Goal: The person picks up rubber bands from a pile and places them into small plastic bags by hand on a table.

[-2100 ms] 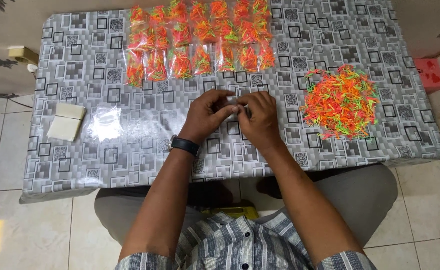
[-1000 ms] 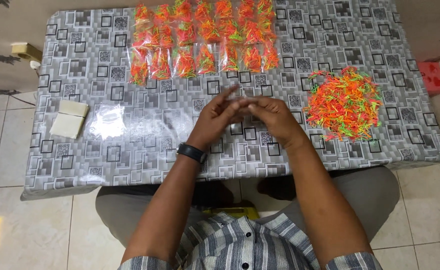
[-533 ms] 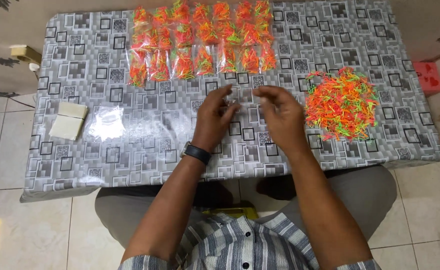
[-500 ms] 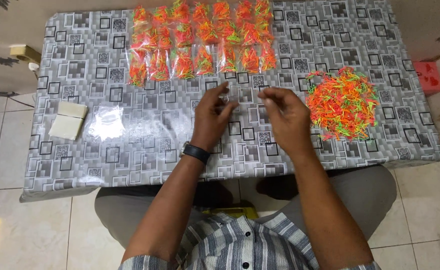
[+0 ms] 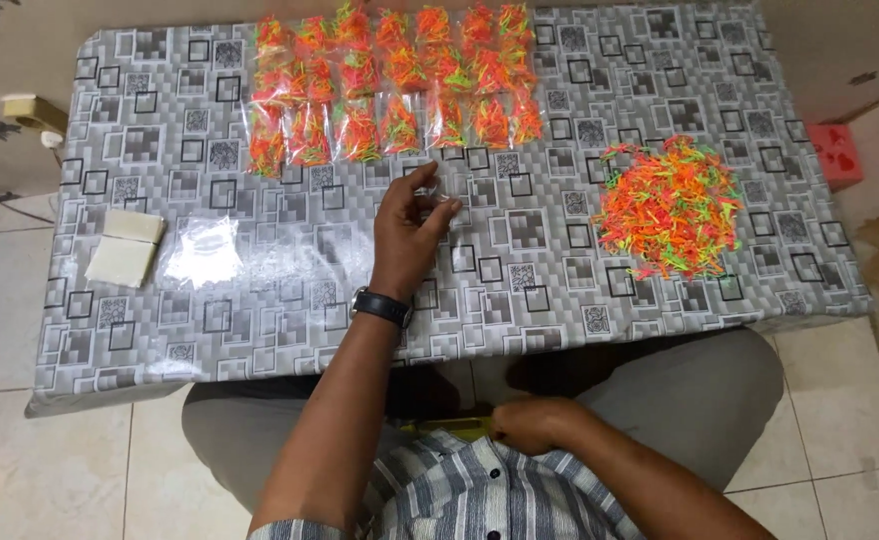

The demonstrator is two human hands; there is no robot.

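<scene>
Both hands show in my one view, the head camera looking down. My left hand [image 5: 407, 232] is up over the worktop [image 5: 520, 270], with its fingers bent and its thumb and fingertips pinching a small clear bag [image 5: 438, 192] that is hard to see against the grey square pattern. That bag sits just below the rows of filled bags [image 5: 392, 88], which lie side by side at the far edge of the worktop, each stuffed with orange, pink and green bits. A black watch [image 5: 381, 306] is on my left wrist. My right hand [image 5: 532, 423] is pulled back off the worktop, down near my striped shirt [image 5: 480, 495], and it is curled closed; I cannot tell if it holds anything. Far to the right on the worktop is a loose pile of bright bits [image 5: 672, 206], well apart from both hands. To the left lies a heap of empty clear bags [image 5: 200, 250], and just beside it is a flat cream pad [image 5: 125, 246]. A pink thing [image 5: 838, 153] sits past the right edge of the worktop.
</scene>
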